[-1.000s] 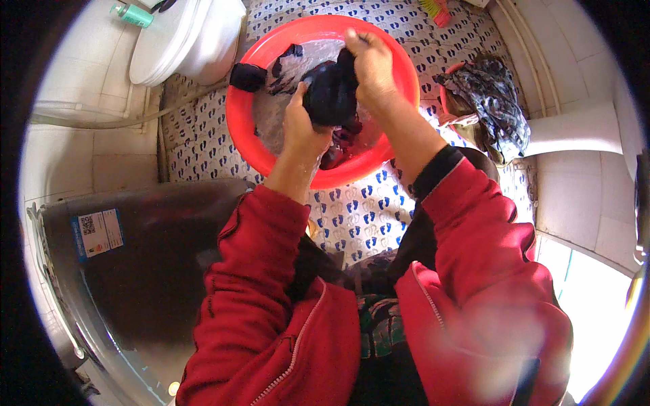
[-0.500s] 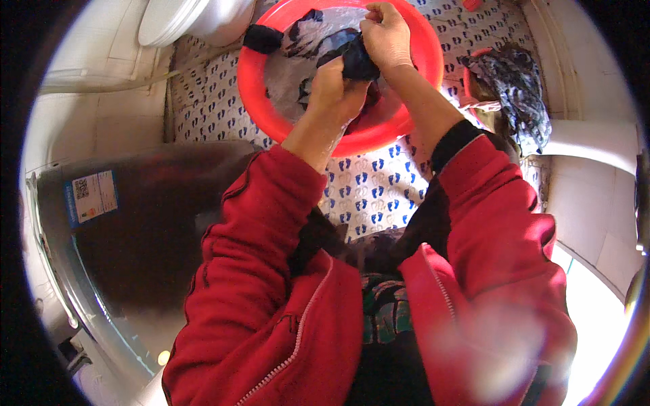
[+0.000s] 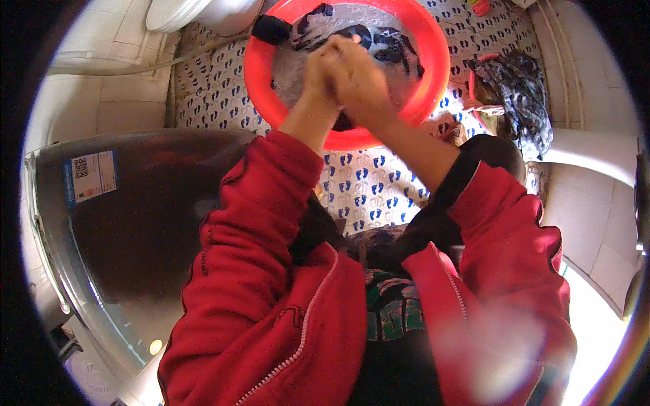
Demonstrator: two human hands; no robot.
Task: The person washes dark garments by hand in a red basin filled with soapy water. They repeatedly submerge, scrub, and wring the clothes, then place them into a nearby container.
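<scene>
Head view, left hand (image 3: 318,73) and right hand (image 3: 362,80) pressed together over red basin (image 3: 258,82), whether closed on cloth I cannot tell, dark clothes (image 3: 396,51) in its cloudy water (image 3: 290,76), blue-and-white square-code label (image 3: 93,177) on dark panel (image 3: 156,227), small lettering (image 3: 205,262) on left sleeve (image 3: 254,233)

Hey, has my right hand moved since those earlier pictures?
Yes. Judged against the red tub, your right hand has shifted left and closer to you, now meeting your left hand.
</scene>
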